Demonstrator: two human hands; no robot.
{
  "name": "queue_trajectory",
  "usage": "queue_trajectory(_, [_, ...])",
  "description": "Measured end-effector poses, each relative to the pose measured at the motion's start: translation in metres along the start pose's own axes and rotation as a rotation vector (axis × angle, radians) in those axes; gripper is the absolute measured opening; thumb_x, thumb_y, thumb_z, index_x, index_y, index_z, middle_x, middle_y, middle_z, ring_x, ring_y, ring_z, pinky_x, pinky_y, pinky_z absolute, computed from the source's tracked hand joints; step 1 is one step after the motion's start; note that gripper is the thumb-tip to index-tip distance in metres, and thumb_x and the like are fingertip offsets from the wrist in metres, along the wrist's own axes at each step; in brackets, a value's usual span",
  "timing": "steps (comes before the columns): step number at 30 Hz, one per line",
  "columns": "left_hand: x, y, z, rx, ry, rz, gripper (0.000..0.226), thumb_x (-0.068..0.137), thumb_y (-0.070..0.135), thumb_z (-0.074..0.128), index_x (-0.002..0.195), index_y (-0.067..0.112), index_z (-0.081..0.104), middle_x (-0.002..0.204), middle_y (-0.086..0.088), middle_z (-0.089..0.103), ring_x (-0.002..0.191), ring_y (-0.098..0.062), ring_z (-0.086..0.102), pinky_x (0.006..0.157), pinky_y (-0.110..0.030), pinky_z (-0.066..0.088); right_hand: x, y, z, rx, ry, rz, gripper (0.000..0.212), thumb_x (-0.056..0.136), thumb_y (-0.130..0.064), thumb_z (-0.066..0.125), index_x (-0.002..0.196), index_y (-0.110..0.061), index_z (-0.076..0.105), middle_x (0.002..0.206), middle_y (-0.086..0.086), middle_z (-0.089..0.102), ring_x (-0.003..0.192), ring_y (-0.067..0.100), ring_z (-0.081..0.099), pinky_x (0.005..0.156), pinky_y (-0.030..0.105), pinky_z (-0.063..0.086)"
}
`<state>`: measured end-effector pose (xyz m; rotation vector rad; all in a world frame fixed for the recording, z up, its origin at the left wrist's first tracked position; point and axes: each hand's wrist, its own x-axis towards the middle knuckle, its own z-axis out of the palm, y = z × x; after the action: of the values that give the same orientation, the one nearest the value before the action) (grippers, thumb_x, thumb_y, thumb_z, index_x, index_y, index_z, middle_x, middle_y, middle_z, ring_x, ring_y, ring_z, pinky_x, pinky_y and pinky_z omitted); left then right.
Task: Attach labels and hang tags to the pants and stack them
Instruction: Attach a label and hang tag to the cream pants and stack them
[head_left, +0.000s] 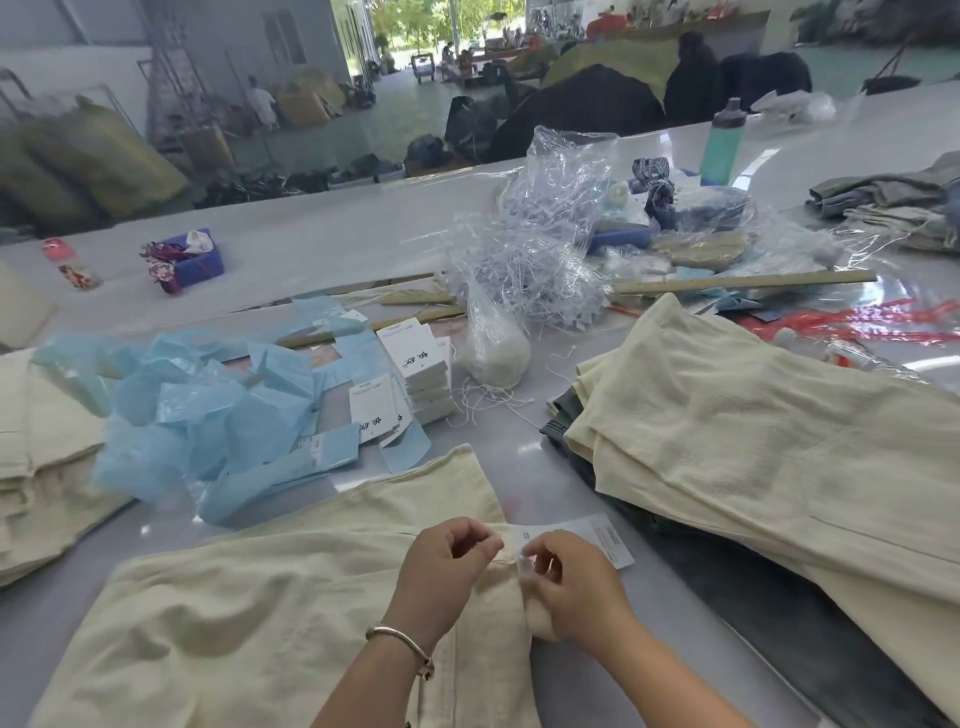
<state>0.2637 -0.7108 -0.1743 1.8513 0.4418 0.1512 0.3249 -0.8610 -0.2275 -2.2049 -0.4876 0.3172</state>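
The grey table (332, 249) carries everything. Nearest the camera lie the cream pants (249, 613), spread flat, of ribbed pale fabric; their lower part is cut off by the frame's bottom edge. To the right of these pants is a stack of pants (753, 441), cream on top with darker cloth under it, running out of frame at the right. Beyond the pants, to the left, lies a heap of pale blue plastic bags (208, 415), and beside that a pile of white hang tags (421, 364) printed with dark characters too small to read. At the pants' upper right edge lies a white label (597, 535), its print illegible. The left hand (447, 566) pinches the fabric edge with curled fingers; the right hand (571, 587), fingers curled, pinches a small pale thing there, too blurred to identify.
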Motion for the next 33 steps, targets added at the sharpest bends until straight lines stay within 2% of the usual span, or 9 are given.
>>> queue_trajectory(5, [-0.002,-0.001,0.005,0.09,-0.024,0.036,0.022,0.085,0.012,0.07,0.066,0.023,0.067,0.054,0.014,0.05,0.054,-0.003,0.042,0.057,-0.015,0.036,0.01,0.004,0.003,0.016,-0.005,0.017,0.002,0.085,-0.022,0.069,0.086,-0.022,0.067,0.083,-0.011,0.059,0.074,0.004,0.052,0.074,0.021,0.043])
queue_trajectory(12, [-0.001,-0.002,0.012,0.129,-0.028,0.046,0.02,0.085,0.014,0.071,0.068,0.024,0.067,0.053,0.014,0.049,0.055,-0.004,0.041,0.058,-0.018,0.035,0.02,0.003,0.002,-0.078,-0.099,0.037,0.021,0.089,-0.018,0.058,0.075,-0.03,0.048,0.084,-0.013,0.052,0.078,0.007,0.05,0.072,0.022,0.041])
queue_trajectory(15, [0.003,0.001,0.014,0.13,-0.018,0.045,0.017,0.085,0.015,0.07,0.07,0.023,0.068,0.054,0.013,0.051,0.056,-0.005,0.043,0.059,-0.02,0.036,0.022,0.0,0.0,-0.143,-0.172,-0.016,0.019,0.089,-0.022,0.056,0.077,-0.033,0.045,0.084,-0.015,0.049,0.081,0.006,0.049,0.07,0.02,0.038])
queue_trajectory(17, [0.003,0.004,0.017,0.124,-0.018,0.042,0.017,0.085,0.014,0.07,0.07,0.023,0.069,0.055,0.013,0.053,0.056,-0.004,0.044,0.06,-0.019,0.037,0.023,-0.001,-0.002,-0.204,-0.196,-0.066,0.018,0.087,-0.021,0.055,0.078,-0.033,0.045,0.08,-0.017,0.047,0.078,0.003,0.046,0.074,0.022,0.034])
queue_trajectory(20, [0.003,0.006,0.018,0.123,-0.013,0.046,0.017,0.086,0.015,0.069,0.071,0.022,0.069,0.055,0.013,0.053,0.055,-0.003,0.044,0.059,-0.018,0.037,0.023,-0.003,-0.002,-0.312,-0.196,-0.113,0.018,0.085,-0.014,0.05,0.081,-0.03,0.044,0.074,-0.019,0.041,0.07,0.002,0.036,0.072,0.022,0.026])
queue_trajectory(23, [0.003,0.008,0.016,0.136,-0.01,0.046,0.017,0.086,0.016,0.07,0.07,0.022,0.069,0.053,0.014,0.052,0.054,-0.003,0.043,0.058,-0.017,0.036,0.023,-0.003,0.001,-0.306,-0.201,-0.095,0.021,0.084,-0.006,0.045,0.083,-0.027,0.043,0.075,-0.017,0.041,0.079,0.009,0.036,0.069,0.022,0.027])
queue_trajectory(26, [0.003,0.008,0.015,0.159,0.001,0.047,0.017,0.085,0.017,0.07,0.07,0.023,0.068,0.055,0.012,0.05,0.055,-0.003,0.043,0.058,-0.016,0.035,0.022,-0.002,-0.004,-0.163,-0.172,-0.05,0.024,0.084,-0.003,0.046,0.084,-0.027,0.046,0.08,-0.012,0.049,0.087,0.017,0.047,0.071,0.025,0.038])
queue_trajectory(29, [0.002,0.006,0.016,0.237,0.056,0.078,0.013,0.084,0.016,0.072,0.074,0.023,0.068,0.064,0.009,0.048,0.059,0.0,0.045,0.061,-0.014,0.035,0.016,-0.009,-0.017,0.14,-0.06,-0.066,0.023,0.082,0.003,0.057,0.079,-0.019,0.051,0.075,-0.006,0.057,0.072,0.009,0.051,0.068,0.021,0.042])
queue_trajectory(33, [0.002,0.009,0.021,0.35,0.077,0.198,0.02,0.084,0.017,0.072,0.075,0.032,0.064,0.07,0.008,0.046,0.069,0.003,0.048,0.065,-0.012,0.035,0.01,-0.018,-0.034,0.457,-0.002,-0.071,0.016,0.075,0.009,0.069,0.078,0.0,0.057,0.073,0.011,0.064,0.069,0.024,0.061,0.07,0.034,0.05])
